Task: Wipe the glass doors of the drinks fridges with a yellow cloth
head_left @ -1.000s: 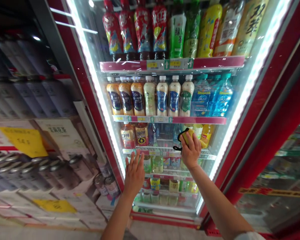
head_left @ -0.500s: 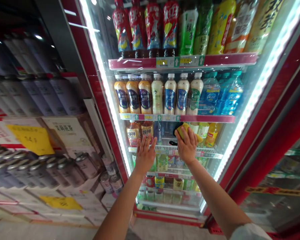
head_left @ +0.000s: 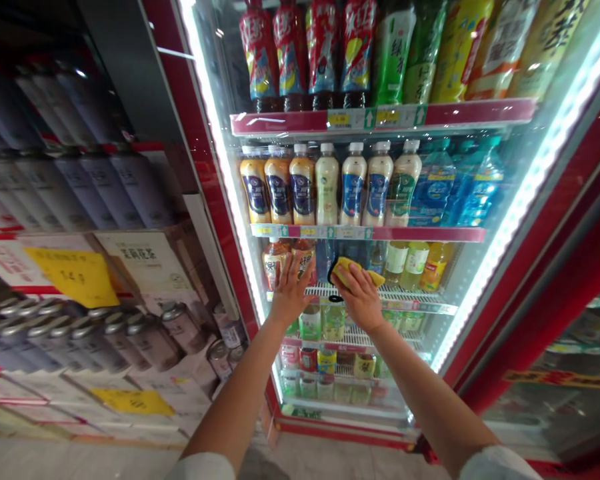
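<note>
My left hand [head_left: 293, 293] lies flat with its fingers spread, seemingly on the glass front of a drinks fridge, over two amber-coloured bottles [head_left: 276, 261] on the third shelf. To its right, my right hand [head_left: 359, 297] presses a yellow cloth [head_left: 375, 277], its fingers bent over the top. The cloth has a dark edge on its left side, and part of it is hidden under the palm. A small black oval [head_left: 336, 299] shows just below the cloth; I cannot tell what it is. Behind both hands runs the third shelf's front edge [head_left: 420, 307].
Lit strips [head_left: 215, 133] run down both sides of the red fridge frame [head_left: 227, 267]. Pale-labelled bottles [head_left: 353, 183] line the second shelf, red-labelled bottles [head_left: 290, 60] the top. Stacked purple-grey cans [head_left: 135, 340] and yellow price cards [head_left: 75, 277] stand left. Another red-framed cabinet is at right.
My right hand has slid the cloth left across the fridge front, closer to my left hand. My left hand stays about where it was. The whole view has shifted slightly.
</note>
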`<state>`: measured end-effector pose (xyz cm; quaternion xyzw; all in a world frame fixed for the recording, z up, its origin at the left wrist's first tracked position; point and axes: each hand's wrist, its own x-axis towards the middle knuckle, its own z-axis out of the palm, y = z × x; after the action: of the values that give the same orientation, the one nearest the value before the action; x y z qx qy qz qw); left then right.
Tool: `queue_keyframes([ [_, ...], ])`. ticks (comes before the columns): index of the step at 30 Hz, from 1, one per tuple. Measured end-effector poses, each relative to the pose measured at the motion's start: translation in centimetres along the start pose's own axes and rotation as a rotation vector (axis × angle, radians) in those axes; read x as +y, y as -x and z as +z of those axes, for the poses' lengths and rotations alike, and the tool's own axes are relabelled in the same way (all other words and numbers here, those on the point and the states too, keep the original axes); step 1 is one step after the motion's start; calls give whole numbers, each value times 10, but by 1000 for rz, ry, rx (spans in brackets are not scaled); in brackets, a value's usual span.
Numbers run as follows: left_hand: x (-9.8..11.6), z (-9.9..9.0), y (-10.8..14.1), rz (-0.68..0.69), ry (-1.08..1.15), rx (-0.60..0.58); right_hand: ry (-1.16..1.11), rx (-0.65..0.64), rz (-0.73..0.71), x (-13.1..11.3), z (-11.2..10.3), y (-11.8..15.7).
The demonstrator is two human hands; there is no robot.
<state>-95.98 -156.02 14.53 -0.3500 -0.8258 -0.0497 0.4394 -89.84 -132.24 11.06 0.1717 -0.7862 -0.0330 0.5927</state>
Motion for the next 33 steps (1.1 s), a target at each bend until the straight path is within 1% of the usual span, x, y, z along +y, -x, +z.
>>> queue_keyframes([
  [2, -10, -1, 6, 5, -17, 12, -55, -125, -170, 5, -8, 10],
  [3, -15, -2, 9, 3, -27, 21, -68, -165, -216, 10, -12, 12],
  [4, -21, -3, 13, -1, -37, 31, -71, -181, -227, 15, -16, 12],
  [6, -32, -5, 19, -14, -55, 39, -59, -170, -174, 18, -16, 1],
  [7, -36, -6, 23, -20, -63, 35, -48, -146, -122, 13, -12, -7],
  [9, -44, -8, 28, -31, -77, 15, -21, -89, -22, -8, 1, -25],
  [10, -47, -9, 31, -33, -82, 2, -9, -68, 3, -20, 9, -31],
  [11, -50, -10, 33, -33, -85, -13, -8, -70, -13, -32, 16, -34],
  [13, -55, -13, 39, -32, -89, -50, -37, -113, -118, -47, 23, -31],
  [14, -58, -14, 43, -31, -93, -71, -66, -152, -193, -48, 23, -26],
  [16, -64, -15, 51, -31, -105, -108, -126, -219, -316, -41, 18, -16],
  [17, -66, -16, 55, -32, -114, -122, -143, -239, -346, -36, 15, -13],
  [18, -69, -16, 59, -33, -123, -134, -146, -249, -349, -31, 12, -13],
  [20, -71, -15, 66, -35, -137, -154, -117, -235, -282, -30, 13, -18],
  [22, -73, -14, 70, -39, -141, -168, -68, -197, -179, -40, 20, -25],
  [23, -73, -14, 72, -39, -140, -173, -55, -180, -155, -48, 26, -27],
  [24, -74, -14, 73, -34, -135, -176, -57, -170, -164, -55, 31, -27],
  [26, -77, -14, 74, -16, -124, -172, -94, -185, -270, -63, 36, -20],
  [28, -80, -16, 76, 9, -119, -160, -134, -224, -390, -60, 34, -11],
  [29, -82, -16, 77, 20, -120, -153, -140, -241, -421, -55, 31, -8],
  [31, -85, -18, 80, 34, -121, -145, -125, -259, -402, -49, 27, -8],
  [33, -85, -18, 83, 34, -119, -143, -90, -246, -301, -51, 27, -14],
])
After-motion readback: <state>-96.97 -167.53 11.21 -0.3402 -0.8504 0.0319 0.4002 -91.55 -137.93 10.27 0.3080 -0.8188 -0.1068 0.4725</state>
